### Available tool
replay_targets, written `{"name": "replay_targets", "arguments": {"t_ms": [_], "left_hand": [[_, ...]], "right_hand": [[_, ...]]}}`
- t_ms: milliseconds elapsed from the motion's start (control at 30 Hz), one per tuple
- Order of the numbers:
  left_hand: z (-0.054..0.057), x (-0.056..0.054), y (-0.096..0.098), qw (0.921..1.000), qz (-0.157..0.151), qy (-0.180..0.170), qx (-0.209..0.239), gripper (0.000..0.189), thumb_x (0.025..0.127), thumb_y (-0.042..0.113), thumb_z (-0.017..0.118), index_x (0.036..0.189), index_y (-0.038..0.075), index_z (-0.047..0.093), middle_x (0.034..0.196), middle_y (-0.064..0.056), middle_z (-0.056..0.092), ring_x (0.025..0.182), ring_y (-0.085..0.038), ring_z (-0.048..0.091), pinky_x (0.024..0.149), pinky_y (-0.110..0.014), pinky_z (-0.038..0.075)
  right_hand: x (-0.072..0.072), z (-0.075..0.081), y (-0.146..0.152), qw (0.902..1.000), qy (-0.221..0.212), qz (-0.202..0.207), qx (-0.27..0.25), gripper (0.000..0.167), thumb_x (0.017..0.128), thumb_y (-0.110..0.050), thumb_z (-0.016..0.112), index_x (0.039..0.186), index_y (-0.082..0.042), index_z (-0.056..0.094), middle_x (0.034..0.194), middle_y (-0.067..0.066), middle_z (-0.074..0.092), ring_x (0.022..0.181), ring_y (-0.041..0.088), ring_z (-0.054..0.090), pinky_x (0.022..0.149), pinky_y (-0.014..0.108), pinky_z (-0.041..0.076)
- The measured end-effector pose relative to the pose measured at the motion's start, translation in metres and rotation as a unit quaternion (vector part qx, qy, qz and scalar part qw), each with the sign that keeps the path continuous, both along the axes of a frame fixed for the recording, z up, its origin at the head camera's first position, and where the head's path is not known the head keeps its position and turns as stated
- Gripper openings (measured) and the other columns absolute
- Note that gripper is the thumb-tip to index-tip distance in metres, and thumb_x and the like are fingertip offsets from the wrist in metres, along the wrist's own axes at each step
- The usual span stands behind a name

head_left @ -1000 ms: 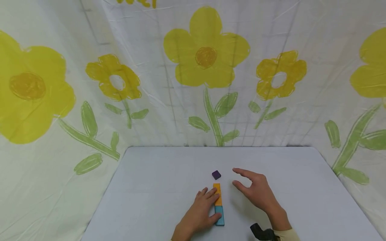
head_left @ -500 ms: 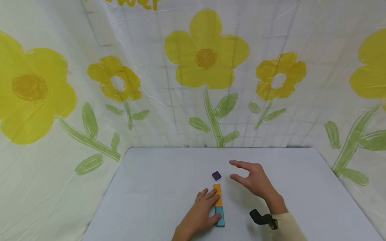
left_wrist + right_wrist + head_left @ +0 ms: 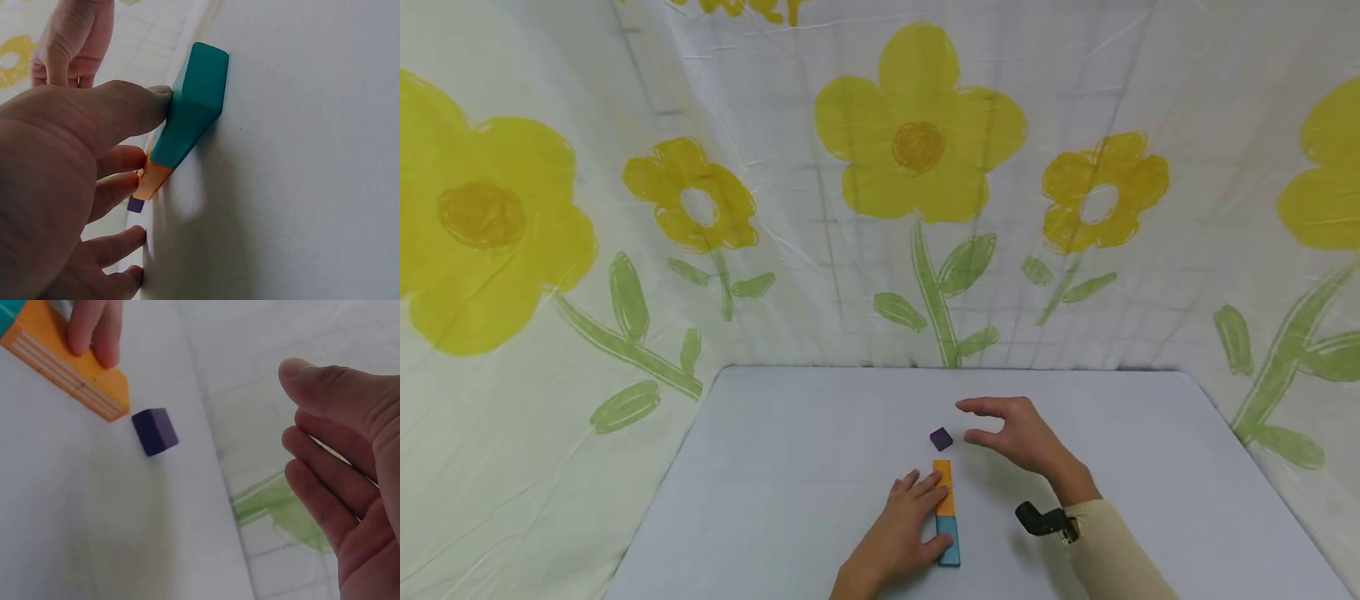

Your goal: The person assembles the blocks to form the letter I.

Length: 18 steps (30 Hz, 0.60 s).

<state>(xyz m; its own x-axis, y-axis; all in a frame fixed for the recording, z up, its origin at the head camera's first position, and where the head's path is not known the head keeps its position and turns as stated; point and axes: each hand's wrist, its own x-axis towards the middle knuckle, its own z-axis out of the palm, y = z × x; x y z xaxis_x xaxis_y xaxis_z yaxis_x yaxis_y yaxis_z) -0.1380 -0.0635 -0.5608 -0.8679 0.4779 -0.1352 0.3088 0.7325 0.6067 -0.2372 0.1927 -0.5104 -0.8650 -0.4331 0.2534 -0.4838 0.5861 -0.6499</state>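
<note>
My left hand (image 3: 895, 533) lies over two blocks set end to end on the table. Its thumb rests on the teal block (image 3: 203, 78), and two fingertips touch the orange block (image 3: 69, 365) in the right wrist view. Just beyond the orange block's far end, a small dark purple block (image 3: 941, 439) sits turned at an angle, with a gap between them. To the right of that block is my right hand (image 3: 1018, 435), raised above the table. Its thumb and fingers are spread apart with nothing between them.
The white table (image 3: 790, 442) ends at a straight far edge. Behind it hangs a pale curtain (image 3: 820, 292) printed with yellow flowers and green leaves. A black strap with a mount (image 3: 1045, 521) is worn at the right wrist, next to a beige sleeve (image 3: 1112, 546).
My right hand has moved left and farther out over the table, closer to the purple block. My left hand stays on the teal and orange blocks.
</note>
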Motion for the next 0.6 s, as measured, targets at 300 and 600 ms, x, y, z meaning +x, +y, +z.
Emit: {"name": "replay_targets", "arguments": {"t_ms": [300, 600], "left_hand": [[-0.003, 0.000, -0.002, 1.0000, 0.000, 0.006, 0.004, 0.066, 0.099, 0.047, 0.078, 0.157, 0.020, 0.062, 0.173, 0.004, 0.047, 0.163, -0.040, 0.036, 0.132, -0.068, 0.028], [0.000, 0.000, -0.002, 0.9999, -0.006, 0.009, 0.001, 0.065, 0.101, 0.046, 0.077, 0.157, 0.019, 0.061, 0.173, 0.003, 0.046, 0.164, -0.039, 0.035, 0.132, -0.068, 0.028]], "right_hand": [[-0.016, -0.021, -0.006, 0.9977, -0.048, 0.046, -0.010, 0.041, 0.098, -0.017, 0.084, 0.138, -0.010, 0.076, 0.136, 0.006, 0.079, 0.126, 0.034, 0.075, 0.107, 0.059, 0.060], [-0.028, -0.041, -0.013, 0.9950, -0.080, 0.054, -0.027, 0.040, 0.098, -0.019, 0.084, 0.136, -0.008, 0.077, 0.133, 0.008, 0.079, 0.125, 0.034, 0.075, 0.108, 0.057, 0.060]]}}
